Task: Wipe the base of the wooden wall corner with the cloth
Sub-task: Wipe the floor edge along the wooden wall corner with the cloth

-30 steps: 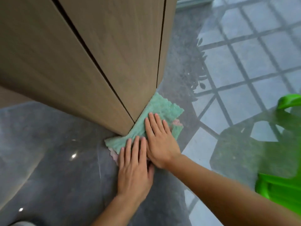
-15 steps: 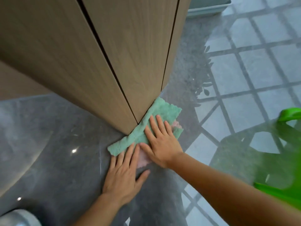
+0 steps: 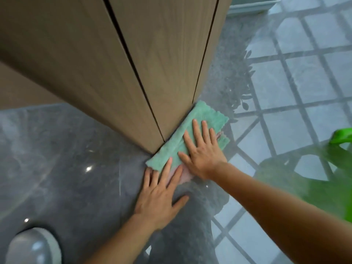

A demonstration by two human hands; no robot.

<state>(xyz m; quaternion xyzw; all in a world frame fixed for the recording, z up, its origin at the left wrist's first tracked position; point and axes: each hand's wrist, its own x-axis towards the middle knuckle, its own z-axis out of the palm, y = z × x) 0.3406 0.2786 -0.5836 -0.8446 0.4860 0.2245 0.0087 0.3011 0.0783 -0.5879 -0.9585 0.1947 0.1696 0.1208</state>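
My right hand (image 3: 202, 149), fingers spread flat, is pressing the cloth (image 3: 192, 130) along the wall (image 3: 171, 82) base; my left hand (image 3: 160, 193) has slid back onto the floor (image 3: 76, 168), leaving the right to wipe.

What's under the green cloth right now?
The green cloth lies on the glossy grey floor against the wooden corner's base. A pink layer shows at its near edge. The right hand covers its middle; the floor beneath is hidden.
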